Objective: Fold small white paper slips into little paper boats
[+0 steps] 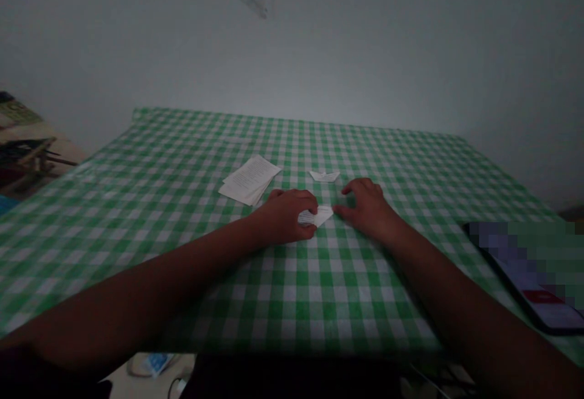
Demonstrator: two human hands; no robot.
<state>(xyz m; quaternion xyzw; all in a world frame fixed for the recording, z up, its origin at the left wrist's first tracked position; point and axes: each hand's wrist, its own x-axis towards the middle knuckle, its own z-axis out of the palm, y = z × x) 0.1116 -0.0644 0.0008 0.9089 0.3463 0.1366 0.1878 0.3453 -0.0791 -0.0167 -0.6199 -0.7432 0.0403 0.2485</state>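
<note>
A small folded piece of white paper (318, 216) lies on the green and white checked tablecloth (292, 289) between my hands. My left hand (287, 213) is curled over its left end, fingers closed on it. My right hand (365, 204) rests just to the right, its thumb tip touching the paper's right corner and its fingers bent down onto the cloth. A second small folded paper shape (324, 175) sits a little farther back. A stack of printed white sheets (250, 179) lies to the left behind my left hand.
A phone (542, 301) with a lit screen lies at the table's right edge. A plain wall stands behind the table. Dim furniture is at the far left, and some items lie on the floor below the near edge.
</note>
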